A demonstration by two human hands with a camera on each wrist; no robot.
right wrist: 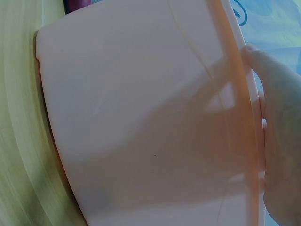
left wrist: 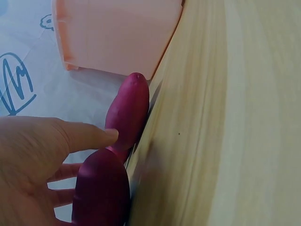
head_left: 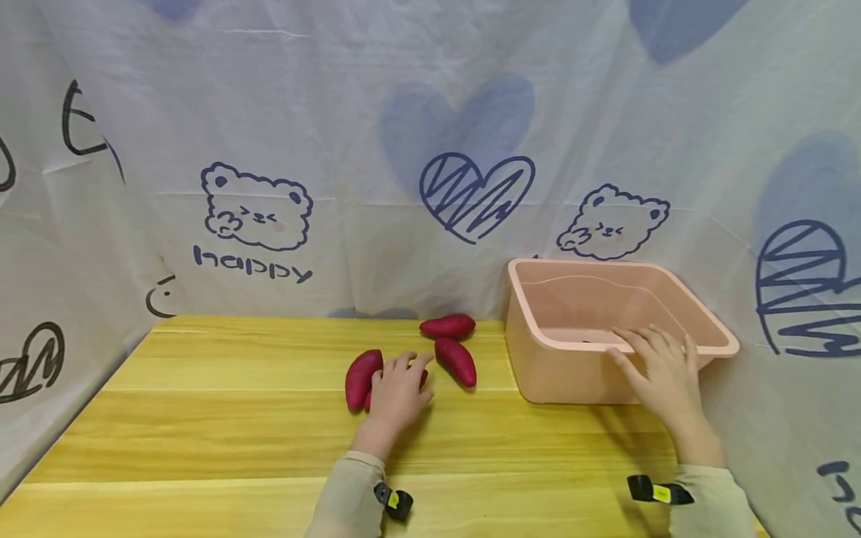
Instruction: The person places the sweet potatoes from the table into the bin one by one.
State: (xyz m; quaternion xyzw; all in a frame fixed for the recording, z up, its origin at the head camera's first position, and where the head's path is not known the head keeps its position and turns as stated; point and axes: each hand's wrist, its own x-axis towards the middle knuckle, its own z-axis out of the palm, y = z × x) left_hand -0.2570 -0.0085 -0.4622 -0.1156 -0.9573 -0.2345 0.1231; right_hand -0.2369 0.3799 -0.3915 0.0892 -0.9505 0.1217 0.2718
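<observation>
One half-open left hand [head_left: 401, 390] over a sweet potato [left wrist: 101, 190]

Looking forward and down from the head across the table [head_left: 202, 441]; peering close, turned sideways, from both wrists, sharing the pink bin [left wrist: 117, 37].

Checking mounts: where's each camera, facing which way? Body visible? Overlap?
Head: on head, looks forward, down at sweet potatoes, pink bin; left hand, right hand, sleeves show.
Left wrist: on wrist, faces sweet potatoes, bin; left hand partly shows.
Right wrist: on wrist, faces bin's outer wall; right hand partly shows.
Head, left wrist share sweet potatoes, bin.
</observation>
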